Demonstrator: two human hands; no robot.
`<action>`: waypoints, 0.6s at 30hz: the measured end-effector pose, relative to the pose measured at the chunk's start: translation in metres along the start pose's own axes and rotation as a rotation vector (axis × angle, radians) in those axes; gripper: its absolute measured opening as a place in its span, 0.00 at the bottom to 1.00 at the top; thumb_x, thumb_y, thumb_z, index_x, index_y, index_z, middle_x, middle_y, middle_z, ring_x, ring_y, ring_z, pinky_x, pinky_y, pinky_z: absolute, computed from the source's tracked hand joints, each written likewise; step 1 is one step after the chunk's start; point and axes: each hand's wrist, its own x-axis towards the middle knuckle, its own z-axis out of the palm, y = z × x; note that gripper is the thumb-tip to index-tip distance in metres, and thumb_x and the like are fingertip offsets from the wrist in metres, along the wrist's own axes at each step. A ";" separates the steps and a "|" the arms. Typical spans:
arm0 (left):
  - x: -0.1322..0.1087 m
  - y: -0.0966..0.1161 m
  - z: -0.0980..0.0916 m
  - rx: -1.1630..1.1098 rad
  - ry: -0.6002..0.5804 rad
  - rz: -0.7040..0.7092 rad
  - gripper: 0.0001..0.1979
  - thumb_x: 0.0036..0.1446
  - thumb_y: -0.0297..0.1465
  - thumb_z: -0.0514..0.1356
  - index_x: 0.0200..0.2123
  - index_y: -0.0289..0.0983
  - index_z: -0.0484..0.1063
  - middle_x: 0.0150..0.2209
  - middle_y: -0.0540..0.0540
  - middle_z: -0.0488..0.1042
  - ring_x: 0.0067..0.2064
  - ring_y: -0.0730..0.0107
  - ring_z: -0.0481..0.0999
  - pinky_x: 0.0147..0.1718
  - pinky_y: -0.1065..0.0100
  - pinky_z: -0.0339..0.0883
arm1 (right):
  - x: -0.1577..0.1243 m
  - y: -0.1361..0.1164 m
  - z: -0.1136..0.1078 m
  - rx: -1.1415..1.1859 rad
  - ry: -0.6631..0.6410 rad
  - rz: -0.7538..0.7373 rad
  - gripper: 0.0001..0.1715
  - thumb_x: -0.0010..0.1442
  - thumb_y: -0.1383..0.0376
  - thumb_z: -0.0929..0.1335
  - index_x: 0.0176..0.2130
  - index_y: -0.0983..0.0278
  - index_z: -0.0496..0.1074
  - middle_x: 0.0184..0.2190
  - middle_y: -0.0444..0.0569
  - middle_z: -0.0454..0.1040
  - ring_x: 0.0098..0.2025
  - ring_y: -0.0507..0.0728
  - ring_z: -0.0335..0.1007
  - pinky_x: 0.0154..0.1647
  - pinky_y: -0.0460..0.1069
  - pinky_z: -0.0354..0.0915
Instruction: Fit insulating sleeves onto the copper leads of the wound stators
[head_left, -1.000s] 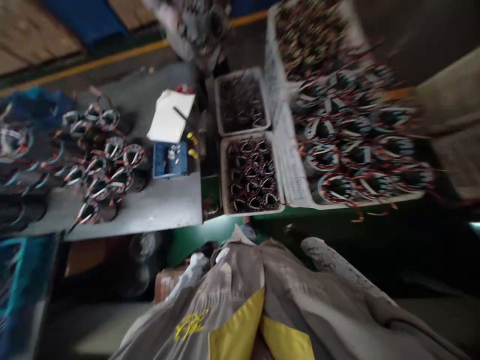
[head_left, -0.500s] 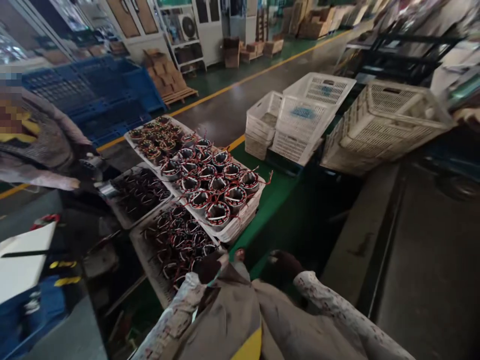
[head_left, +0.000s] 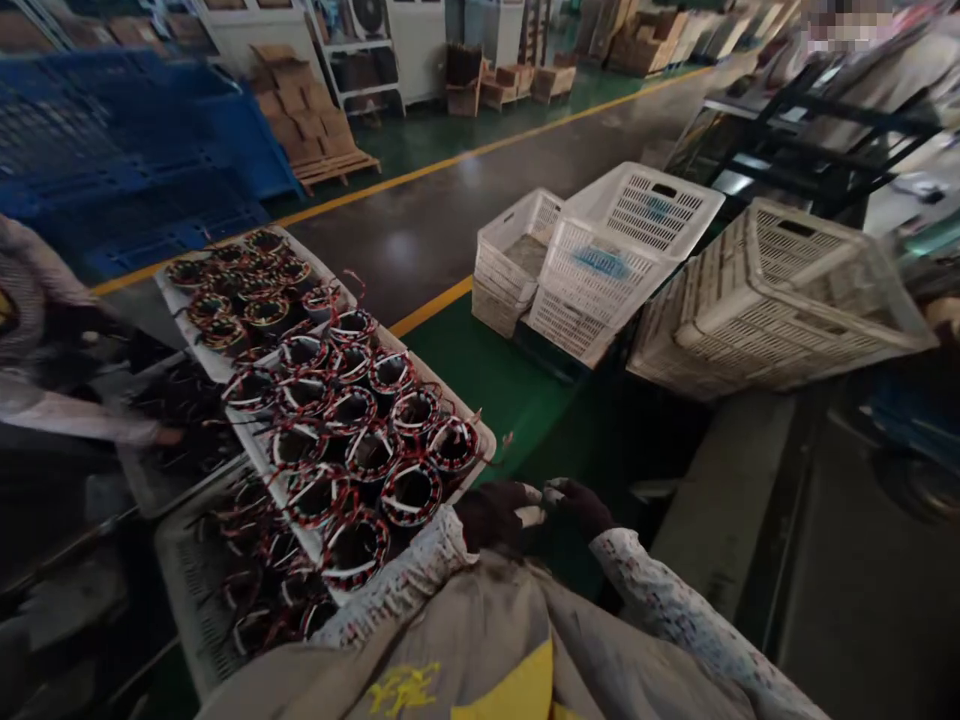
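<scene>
My left hand (head_left: 499, 512), in a dark glove with pale fingertips, is in front of my waist, its fingers loosely stretched to the right. Facing it, a small gap away, is my right hand (head_left: 579, 506), in a similar glove with loosely bent fingers. I see nothing held in either one. Just left of my left hand stands a white crate (head_left: 480, 440) topped with rows of ring-shaped motor stators (head_left: 373, 450) with red and white wires. My left sleeve (head_left: 401, 580) overlaps its near corner. More stators (head_left: 255, 600) fill a lower crate (head_left: 187, 600) beside it.
White slotted crates (head_left: 592, 265) are stacked ahead, with more tilted crates (head_left: 795, 290) to the right. A co-worker's arm (head_left: 82, 415) reaches in at the left. Blue bins (head_left: 135, 150) and boxes on a pallet (head_left: 304, 115) stand beyond the yellow floor line (head_left: 427, 305).
My hands have come up and closer together in front of my waist. The stator crates now appear nearer and further left. The co-worker has shifted toward the left edge of view.
</scene>
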 end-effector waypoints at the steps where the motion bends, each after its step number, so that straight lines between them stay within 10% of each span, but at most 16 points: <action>1: 0.016 0.013 -0.008 0.000 0.006 -0.002 0.29 0.64 0.47 0.76 0.64 0.45 0.95 0.68 0.39 0.93 0.76 0.31 0.88 0.82 0.47 0.79 | 0.009 0.003 -0.013 0.002 -0.006 0.015 0.23 0.61 0.49 0.79 0.50 0.57 0.92 0.59 0.53 0.95 0.71 0.72 0.90 0.80 0.63 0.80; 7: 0.101 0.068 -0.033 -0.076 0.025 -0.055 0.27 0.69 0.41 0.74 0.67 0.41 0.94 0.72 0.38 0.90 0.79 0.38 0.86 0.85 0.52 0.76 | 0.075 -0.028 -0.107 0.031 0.138 0.059 0.30 0.67 0.50 0.79 0.62 0.61 0.91 0.66 0.58 0.92 0.75 0.73 0.87 0.82 0.65 0.78; 13: 0.201 0.084 -0.042 -0.200 0.197 -0.154 0.23 0.68 0.42 0.76 0.63 0.44 0.93 0.70 0.41 0.92 0.79 0.40 0.87 0.85 0.48 0.75 | 0.214 -0.175 -0.277 -0.487 0.526 -0.300 0.32 0.76 0.56 0.77 0.72 0.65 0.87 0.76 0.65 0.85 0.81 0.72 0.79 0.88 0.65 0.70; 18: 0.285 0.106 -0.048 -0.272 0.375 -0.225 0.27 0.71 0.39 0.75 0.71 0.43 0.88 0.73 0.41 0.90 0.80 0.46 0.85 0.86 0.51 0.73 | 0.336 -0.299 -0.396 -0.920 0.608 -0.572 0.35 0.77 0.58 0.77 0.73 0.76 0.83 0.73 0.74 0.83 0.84 0.75 0.71 0.92 0.65 0.58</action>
